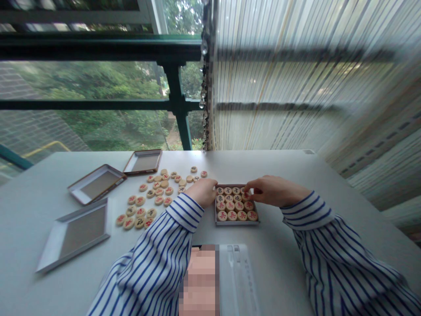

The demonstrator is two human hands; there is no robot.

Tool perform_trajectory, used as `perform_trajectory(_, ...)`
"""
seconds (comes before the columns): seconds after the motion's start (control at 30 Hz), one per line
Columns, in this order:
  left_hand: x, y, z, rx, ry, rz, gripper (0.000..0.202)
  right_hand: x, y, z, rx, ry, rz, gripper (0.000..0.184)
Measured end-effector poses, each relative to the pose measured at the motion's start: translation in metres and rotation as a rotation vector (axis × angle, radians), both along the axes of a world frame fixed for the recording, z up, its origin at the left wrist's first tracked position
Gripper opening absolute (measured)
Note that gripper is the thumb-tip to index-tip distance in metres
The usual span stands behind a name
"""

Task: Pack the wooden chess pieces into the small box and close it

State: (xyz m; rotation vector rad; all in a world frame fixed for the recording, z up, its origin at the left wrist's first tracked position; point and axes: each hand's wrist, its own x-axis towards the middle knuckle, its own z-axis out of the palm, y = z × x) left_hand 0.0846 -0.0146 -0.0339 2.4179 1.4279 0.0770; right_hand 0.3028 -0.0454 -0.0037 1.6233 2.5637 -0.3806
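The shallow box of xiangqi pieces sits right of centre in the frame, on the white table, between the two hands; it looks close to square, with no clear long axis. The right hand comes in from the right, thumb and forefinger curled toward a red-marked piece at the right end of the second row from the top. That piece lies just left of its fingertips, far nearer to it than to the other hand; whether it is pinched or only touched, I cannot tell. The left hand is at the box's upper-left corner, fingers bent by the rim, their grip hidden. Loose xiangqi pieces spread left of centre, and three shallow trays lie farther left.
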Motion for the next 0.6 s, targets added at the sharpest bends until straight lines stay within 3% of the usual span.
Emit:
perform_trajectory(0.3, -0.005, 0.000, 0.006, 0.013, -0.054, 0.023, 0.037, 0.000, 0.000, 0.005, 0.134, 0.006, -0.041, 0.022)
perform_trajectory(0.6, -0.033, -0.002, 0.044, 0.133, -0.300, 0.151, 0.023, -0.007, -0.004, 0.013, 0.364, -0.001, -0.059, 0.023)
